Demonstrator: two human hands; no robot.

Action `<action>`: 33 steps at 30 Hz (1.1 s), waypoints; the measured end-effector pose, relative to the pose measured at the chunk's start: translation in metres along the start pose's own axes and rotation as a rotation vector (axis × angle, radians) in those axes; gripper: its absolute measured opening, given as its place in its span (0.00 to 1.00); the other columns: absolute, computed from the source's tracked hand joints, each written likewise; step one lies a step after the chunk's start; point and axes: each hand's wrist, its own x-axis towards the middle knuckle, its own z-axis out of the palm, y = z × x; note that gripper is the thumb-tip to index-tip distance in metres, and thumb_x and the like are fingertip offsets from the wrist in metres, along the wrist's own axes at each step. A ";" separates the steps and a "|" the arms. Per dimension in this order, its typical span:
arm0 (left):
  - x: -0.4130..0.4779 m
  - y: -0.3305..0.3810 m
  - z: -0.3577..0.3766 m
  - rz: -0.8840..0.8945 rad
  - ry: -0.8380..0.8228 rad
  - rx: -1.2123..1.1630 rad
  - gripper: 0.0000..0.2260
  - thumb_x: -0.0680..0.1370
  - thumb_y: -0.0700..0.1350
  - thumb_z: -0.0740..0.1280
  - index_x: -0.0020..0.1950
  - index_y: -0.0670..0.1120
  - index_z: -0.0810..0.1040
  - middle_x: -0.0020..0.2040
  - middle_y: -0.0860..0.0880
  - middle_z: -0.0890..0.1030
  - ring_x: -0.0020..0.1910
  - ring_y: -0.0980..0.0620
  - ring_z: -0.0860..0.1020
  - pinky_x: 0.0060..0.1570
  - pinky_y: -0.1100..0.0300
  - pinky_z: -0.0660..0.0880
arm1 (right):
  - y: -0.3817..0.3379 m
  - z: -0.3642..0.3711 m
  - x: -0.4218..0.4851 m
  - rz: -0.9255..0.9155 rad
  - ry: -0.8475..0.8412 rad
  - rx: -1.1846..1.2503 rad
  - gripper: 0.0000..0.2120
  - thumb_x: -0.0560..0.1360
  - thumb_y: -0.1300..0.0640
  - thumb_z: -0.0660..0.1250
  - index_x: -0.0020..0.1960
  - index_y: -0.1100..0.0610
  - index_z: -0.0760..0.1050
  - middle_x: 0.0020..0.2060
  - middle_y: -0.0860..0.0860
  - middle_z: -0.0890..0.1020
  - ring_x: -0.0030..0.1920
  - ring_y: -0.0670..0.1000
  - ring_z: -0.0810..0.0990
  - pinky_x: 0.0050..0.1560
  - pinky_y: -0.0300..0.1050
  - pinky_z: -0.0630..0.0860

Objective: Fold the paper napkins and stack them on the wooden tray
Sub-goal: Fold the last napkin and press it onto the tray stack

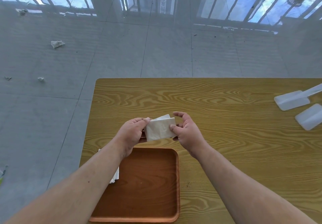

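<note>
Grey tiled floor [122, 53] runs out to a barred railing at the top of the view, scattered with a few crumpled scraps of white paper [57, 44], and in front of it stands the yellow wood-grain surface [217, 101] on which the work is laid out. Above it, held clear of the wood, is the folded white paper napkin [159, 128], a small thick rectangle with a second layer peeping out at its far edge. The person's left hand [131, 133] pinches its left side between thumb and fingers, and the right hand [186, 131] has its thumb pressed on the right edge with fingers behind, so each grip is closed on the napkin. Nearer the camera lies the reddish-brown rounded wooden tray [156, 197], its floor bare where visible; a stack of flat white napkins [115, 175] shows just past its left rim, mostly hidden by the left forearm. Two translucent white plastic pieces [292, 100] lie far right.

The napkin looks feather-light, soft and limp, likely to spring open or tear if tugged; it is best held at the folded edges with a light pinch, layers kept squared
</note>
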 end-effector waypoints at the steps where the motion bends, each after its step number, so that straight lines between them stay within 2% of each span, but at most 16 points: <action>1: 0.000 -0.001 0.000 0.005 0.007 0.030 0.12 0.86 0.47 0.65 0.58 0.42 0.85 0.47 0.46 0.87 0.43 0.50 0.86 0.43 0.56 0.83 | 0.000 -0.001 0.000 -0.016 0.008 -0.041 0.16 0.82 0.62 0.68 0.65 0.47 0.73 0.40 0.50 0.87 0.39 0.47 0.84 0.38 0.41 0.79; 3: 0.002 -0.003 0.001 0.016 0.027 0.108 0.11 0.86 0.48 0.65 0.57 0.43 0.85 0.49 0.44 0.87 0.44 0.50 0.86 0.42 0.57 0.84 | 0.001 -0.002 -0.001 -0.026 0.024 -0.105 0.12 0.81 0.62 0.68 0.62 0.49 0.74 0.41 0.54 0.87 0.38 0.50 0.83 0.39 0.46 0.80; 5: 0.004 -0.008 0.003 0.026 0.018 0.133 0.08 0.84 0.48 0.67 0.61 0.47 0.82 0.52 0.43 0.87 0.43 0.51 0.86 0.39 0.59 0.83 | 0.004 -0.003 -0.002 -0.011 0.041 -0.120 0.10 0.81 0.62 0.68 0.58 0.50 0.75 0.44 0.59 0.87 0.39 0.51 0.84 0.41 0.49 0.81; 8: 0.010 -0.016 0.003 0.089 0.006 0.225 0.16 0.80 0.46 0.73 0.66 0.53 0.76 0.50 0.46 0.85 0.42 0.51 0.83 0.43 0.57 0.81 | 0.010 -0.004 -0.001 0.019 0.086 -0.076 0.09 0.80 0.63 0.68 0.56 0.50 0.76 0.45 0.60 0.87 0.40 0.52 0.85 0.41 0.49 0.82; 10: 0.015 -0.023 0.001 0.184 0.068 0.499 0.20 0.77 0.49 0.76 0.67 0.55 0.75 0.54 0.51 0.81 0.48 0.52 0.80 0.50 0.54 0.80 | 0.015 -0.004 0.000 0.037 0.120 -0.055 0.09 0.80 0.64 0.68 0.55 0.51 0.77 0.46 0.61 0.87 0.39 0.53 0.84 0.40 0.50 0.81; 13: 0.021 -0.031 -0.003 0.352 0.205 1.071 0.25 0.75 0.58 0.73 0.71 0.57 0.73 0.66 0.55 0.74 0.68 0.50 0.70 0.67 0.52 0.70 | 0.025 -0.003 0.003 0.071 0.162 -0.109 0.09 0.79 0.62 0.68 0.56 0.51 0.75 0.44 0.59 0.87 0.37 0.52 0.82 0.39 0.51 0.77; 15: 0.022 -0.036 -0.001 0.422 0.162 1.202 0.25 0.76 0.60 0.71 0.72 0.56 0.74 0.69 0.53 0.73 0.71 0.48 0.68 0.69 0.51 0.68 | 0.033 -0.002 0.003 0.098 0.175 -0.266 0.11 0.78 0.59 0.68 0.58 0.52 0.74 0.44 0.54 0.86 0.37 0.50 0.82 0.37 0.46 0.76; 17: 0.025 -0.044 0.004 0.456 0.089 1.276 0.23 0.78 0.59 0.70 0.72 0.55 0.75 0.68 0.52 0.75 0.70 0.48 0.69 0.69 0.52 0.69 | 0.038 -0.002 0.001 0.095 0.160 -0.473 0.13 0.76 0.55 0.68 0.59 0.50 0.72 0.43 0.49 0.83 0.39 0.49 0.82 0.37 0.46 0.75; 19: 0.027 -0.051 0.009 0.463 0.062 1.330 0.23 0.78 0.59 0.70 0.71 0.55 0.75 0.66 0.52 0.76 0.69 0.48 0.71 0.68 0.54 0.69 | 0.041 -0.004 -0.003 0.058 0.140 -0.705 0.16 0.75 0.51 0.68 0.61 0.48 0.70 0.44 0.47 0.81 0.43 0.51 0.82 0.39 0.49 0.75; 21: 0.029 -0.055 0.013 0.455 0.072 1.327 0.22 0.78 0.58 0.69 0.71 0.55 0.75 0.65 0.53 0.76 0.68 0.49 0.71 0.67 0.54 0.70 | 0.042 -0.009 -0.004 -0.010 0.145 -0.881 0.19 0.75 0.50 0.69 0.64 0.48 0.69 0.51 0.47 0.81 0.52 0.54 0.81 0.46 0.50 0.75; 24: 0.033 -0.056 0.018 0.443 0.105 1.300 0.21 0.79 0.58 0.68 0.70 0.54 0.75 0.64 0.52 0.76 0.67 0.49 0.72 0.66 0.53 0.71 | 0.038 -0.016 0.001 -0.114 0.126 -0.963 0.23 0.77 0.48 0.69 0.70 0.49 0.70 0.60 0.49 0.78 0.62 0.54 0.77 0.58 0.51 0.75; 28: 0.040 -0.053 0.020 0.425 0.125 1.276 0.18 0.79 0.58 0.70 0.66 0.52 0.76 0.61 0.52 0.76 0.64 0.50 0.72 0.65 0.54 0.72 | 0.034 -0.020 0.014 -0.130 0.032 -1.055 0.19 0.79 0.46 0.68 0.68 0.49 0.73 0.59 0.49 0.77 0.63 0.53 0.75 0.61 0.51 0.76; 33: 0.045 -0.053 0.017 0.415 0.127 1.190 0.09 0.78 0.56 0.72 0.51 0.55 0.75 0.52 0.55 0.73 0.57 0.52 0.71 0.56 0.59 0.68 | 0.033 -0.018 0.023 -0.142 -0.011 -1.099 0.10 0.81 0.49 0.66 0.59 0.51 0.77 0.55 0.49 0.77 0.61 0.53 0.74 0.59 0.48 0.73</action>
